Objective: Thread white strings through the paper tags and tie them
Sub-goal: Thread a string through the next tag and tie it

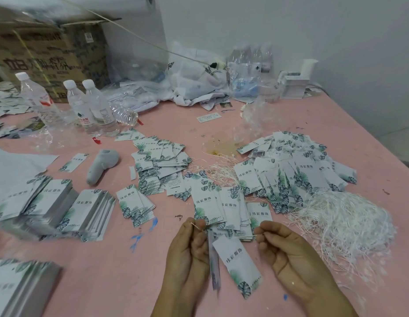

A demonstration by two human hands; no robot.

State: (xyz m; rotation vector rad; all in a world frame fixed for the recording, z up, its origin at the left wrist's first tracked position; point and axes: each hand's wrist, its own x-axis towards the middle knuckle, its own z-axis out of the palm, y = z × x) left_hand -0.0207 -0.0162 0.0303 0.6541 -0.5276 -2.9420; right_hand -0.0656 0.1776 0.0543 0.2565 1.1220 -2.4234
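Table: We sit at a pink table (112, 282). It has blue marks and a brown stain on it. A white wall (313, 30) stands behind it.
Left hand: Our left hand (187, 250) is curled, palm up. The thumb and first finger pinch the stiff end of a white string (195, 225).
Right hand: Our right hand (288, 250) is curled too. Its fingertips pinch the other end of that string, near the thumb.
Tag: One paper tag (239, 264) hangs between our two hands, just below the fingertips. It tilts, with the leaf picture at the low end. A second tag (213, 261) sits edge-on by the left fingers. We cannot tell if the string goes through the hole.
Near piles: Loose tags (224, 209) lie just past our hands. Neat stacks (62, 207) stand on the left.
Strings: A big heap of white strings (343, 223) lies on the right, near the right hand.
Middle: More tags lie in a heap (160, 163) in the middle, and a heap with strings on (295, 165) lies to the right. A grey tool (102, 165) lies on its side to the left.
Far: Water bottles (94, 106) stand at the back left. A brown box (48, 53) is behind them. Plastic bags (194, 76) lie by the wall.
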